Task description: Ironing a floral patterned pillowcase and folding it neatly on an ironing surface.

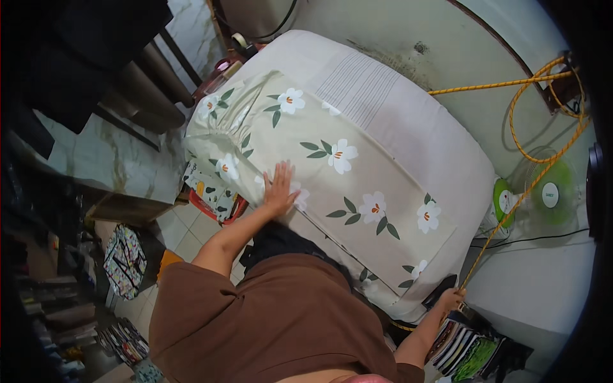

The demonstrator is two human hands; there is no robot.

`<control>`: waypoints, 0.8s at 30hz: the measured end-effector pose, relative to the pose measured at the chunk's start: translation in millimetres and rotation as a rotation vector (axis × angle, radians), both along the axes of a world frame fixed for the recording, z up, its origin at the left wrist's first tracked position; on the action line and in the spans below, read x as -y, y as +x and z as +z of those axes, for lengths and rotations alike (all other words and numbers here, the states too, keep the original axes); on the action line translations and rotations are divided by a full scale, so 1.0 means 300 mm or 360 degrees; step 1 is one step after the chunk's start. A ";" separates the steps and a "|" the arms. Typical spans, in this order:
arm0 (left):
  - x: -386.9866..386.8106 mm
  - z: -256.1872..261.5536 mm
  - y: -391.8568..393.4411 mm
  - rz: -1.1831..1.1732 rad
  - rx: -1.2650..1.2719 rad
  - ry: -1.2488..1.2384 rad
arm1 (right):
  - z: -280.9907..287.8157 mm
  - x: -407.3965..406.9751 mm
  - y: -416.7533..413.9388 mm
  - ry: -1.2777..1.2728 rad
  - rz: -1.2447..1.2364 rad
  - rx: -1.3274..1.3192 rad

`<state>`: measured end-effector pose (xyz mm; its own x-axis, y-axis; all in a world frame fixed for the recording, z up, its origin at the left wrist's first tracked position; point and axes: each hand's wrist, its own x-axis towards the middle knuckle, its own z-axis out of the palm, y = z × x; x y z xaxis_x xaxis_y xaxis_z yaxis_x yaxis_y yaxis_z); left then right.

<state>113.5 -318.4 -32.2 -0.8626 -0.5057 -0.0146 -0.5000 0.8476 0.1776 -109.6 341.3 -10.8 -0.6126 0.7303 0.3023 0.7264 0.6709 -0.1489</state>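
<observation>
My left hand (281, 191) lies flat on a cream floral cloth (297, 134), near its gathered, elastic-edged part. The cloth has white flowers and green leaves and is spread in folded layers over a padded surface covered in pale fabric (412, 110). At the lower right end of that surface, my right hand (451, 299) is closed at what looks like the handle of a dark clothes iron (438, 291), its plate tilted up. A yellow braided cord (498, 222) runs up from beside this hand. The fingers of the right hand are partly hidden.
The cord loops near the wall at the upper right. A green fan (550, 195) stands beyond the padded surface's right end. Folded cloths (471, 352) are stacked below my right hand. A red basket (210, 210) stands at the left; dark clothes (153, 86) hang at the upper left.
</observation>
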 end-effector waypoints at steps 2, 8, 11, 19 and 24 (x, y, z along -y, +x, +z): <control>0.168 0.055 -0.127 0.0021 -0.0328 -0.0121 | 0.014 0.068 -0.027 0.0392 0.0539 -0.0018; 0.752 0.209 -0.520 0.0450 -0.0343 -0.0072 | -0.106 0.405 -0.305 -0.0661 0.1263 -0.0265; 0.989 0.231 -0.580 0.0490 -0.0372 0.0000 | -0.055 0.647 -0.376 -0.0867 0.0706 0.0375; 1.145 0.181 -0.839 0.0594 0.0082 0.0553 | 0.004 0.517 -0.246 -0.1976 0.0726 -0.0457; 1.287 0.154 -0.795 0.0523 0.0126 0.0252 | 0.194 0.529 -0.123 -0.2192 0.0869 -0.0848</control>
